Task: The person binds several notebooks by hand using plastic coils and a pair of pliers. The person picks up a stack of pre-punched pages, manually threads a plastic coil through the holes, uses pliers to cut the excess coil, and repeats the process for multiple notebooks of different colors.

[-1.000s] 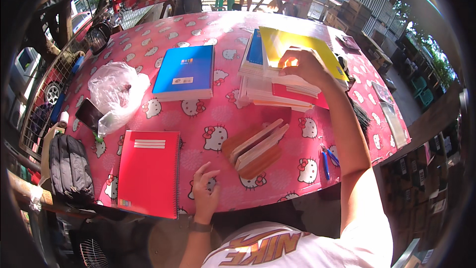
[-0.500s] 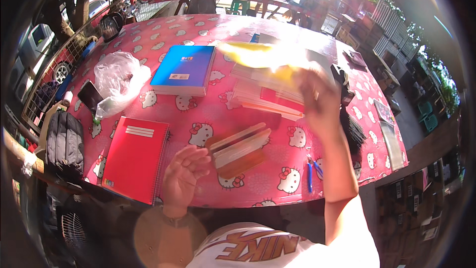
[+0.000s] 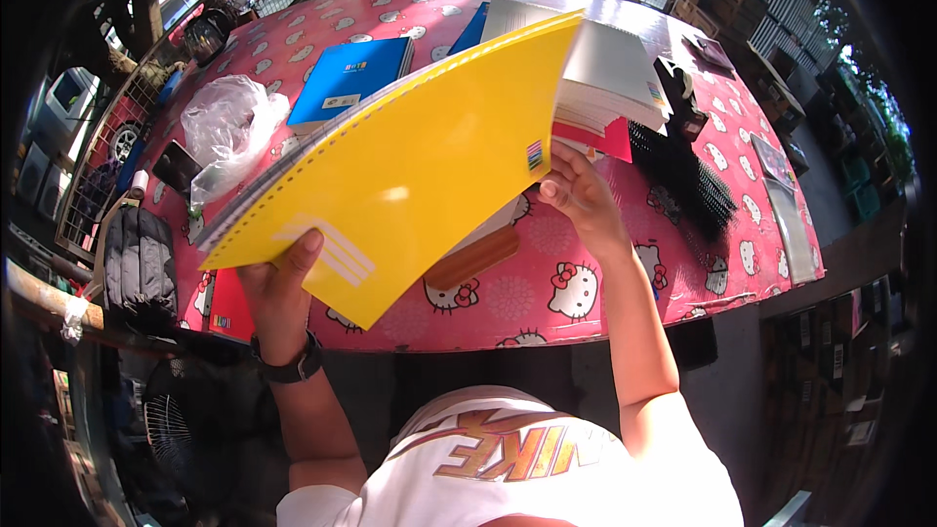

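Observation:
A yellow spiral-bound notebook [image 3: 429, 146] is held tilted in the air over the table. My left hand [image 3: 280, 278] is closed on its near left corner, thumb on top of the cover. At its right edge, my right hand [image 3: 583, 197] grips the notebook near the small coloured mark, fingers partly hidden behind it. Below, a brown wooden-looking object [image 3: 475, 260] shows partly from under the notebook. A red notebook [image 3: 229, 304] lies by my left wrist, mostly covered from view. Beyond are blue notebooks [image 3: 349, 76] and a stack of white-covered notebooks [image 3: 615, 73].
A pink patterned cloth [image 3: 498, 307] covers the table. On the left are a clear plastic bag [image 3: 229, 122], a dark phone [image 3: 177, 168] and a grey pouch [image 3: 140, 259]. A black mesh item [image 3: 688, 181] lies right of my right hand; a flat clear packet [image 3: 789, 220] lies near the right edge.
My right hand has brought the yellow notebook from above the stack toward me. My left hand, empty before, has taken hold of its corner. The view has shifted somewhat.

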The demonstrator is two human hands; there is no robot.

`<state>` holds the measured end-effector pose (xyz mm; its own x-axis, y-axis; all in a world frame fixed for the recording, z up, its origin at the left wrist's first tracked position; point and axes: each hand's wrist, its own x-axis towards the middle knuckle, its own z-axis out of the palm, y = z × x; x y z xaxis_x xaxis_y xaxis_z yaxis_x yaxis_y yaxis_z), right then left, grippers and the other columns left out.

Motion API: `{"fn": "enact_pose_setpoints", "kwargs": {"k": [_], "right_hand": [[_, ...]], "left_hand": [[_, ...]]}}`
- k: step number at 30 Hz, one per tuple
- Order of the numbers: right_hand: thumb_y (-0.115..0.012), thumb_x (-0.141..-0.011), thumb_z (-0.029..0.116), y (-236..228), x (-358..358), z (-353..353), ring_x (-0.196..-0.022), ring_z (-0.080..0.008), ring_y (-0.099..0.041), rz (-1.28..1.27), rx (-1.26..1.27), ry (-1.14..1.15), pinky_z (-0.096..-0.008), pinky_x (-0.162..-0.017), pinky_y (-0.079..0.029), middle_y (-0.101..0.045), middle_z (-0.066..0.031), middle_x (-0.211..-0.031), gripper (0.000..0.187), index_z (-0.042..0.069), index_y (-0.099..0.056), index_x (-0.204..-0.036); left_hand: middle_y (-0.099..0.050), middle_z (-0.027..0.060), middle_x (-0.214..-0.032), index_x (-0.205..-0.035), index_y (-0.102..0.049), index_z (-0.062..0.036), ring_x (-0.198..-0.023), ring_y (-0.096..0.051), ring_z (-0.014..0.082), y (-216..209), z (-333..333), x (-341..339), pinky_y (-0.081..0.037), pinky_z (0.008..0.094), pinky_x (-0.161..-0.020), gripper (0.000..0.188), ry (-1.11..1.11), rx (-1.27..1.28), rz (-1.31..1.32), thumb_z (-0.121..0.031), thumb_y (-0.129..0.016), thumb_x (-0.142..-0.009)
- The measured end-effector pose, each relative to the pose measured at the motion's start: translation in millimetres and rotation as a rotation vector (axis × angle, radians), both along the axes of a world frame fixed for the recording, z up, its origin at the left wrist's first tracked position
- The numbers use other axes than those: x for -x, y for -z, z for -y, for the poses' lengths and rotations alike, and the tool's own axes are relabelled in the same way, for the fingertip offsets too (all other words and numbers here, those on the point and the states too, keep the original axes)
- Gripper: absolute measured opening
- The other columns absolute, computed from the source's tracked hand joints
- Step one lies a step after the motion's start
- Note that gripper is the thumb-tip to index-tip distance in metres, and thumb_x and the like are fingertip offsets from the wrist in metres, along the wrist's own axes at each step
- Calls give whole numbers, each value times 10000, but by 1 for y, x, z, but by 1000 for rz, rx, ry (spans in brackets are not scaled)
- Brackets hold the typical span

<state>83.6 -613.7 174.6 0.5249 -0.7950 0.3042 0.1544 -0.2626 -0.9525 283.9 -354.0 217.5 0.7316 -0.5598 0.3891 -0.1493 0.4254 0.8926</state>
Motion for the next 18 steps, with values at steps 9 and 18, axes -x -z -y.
{"fn": "enact_pose_setpoints", "kwargs": {"k": [9, 18], "right_hand": [[-675, -836, 92, 16, -24, 46, -866, -70, -589, 230, -42, -346, -238, -786, -473, -667, 1, -939, 248, 20, -640, -1071], [-643, -823, 16, 50, -17, 60, -899, -95, -593, 6, -67, -448, -268, -841, -461, -663, -31, -981, 277, 10, -622, -1099]], "left_hand": [[-648, 56, -982, -1070, -584, 15, -863, -602, 101, -33, 49, -8, -467, 245, -785, 289, 77, 96, 226, -20, -691, -804], [-657, 59, -973, -1047, -585, 19, -846, -601, 94, -9, 48, -2, -471, 239, -751, 257, 63, -194, 270, -54, -686, -822]]}}
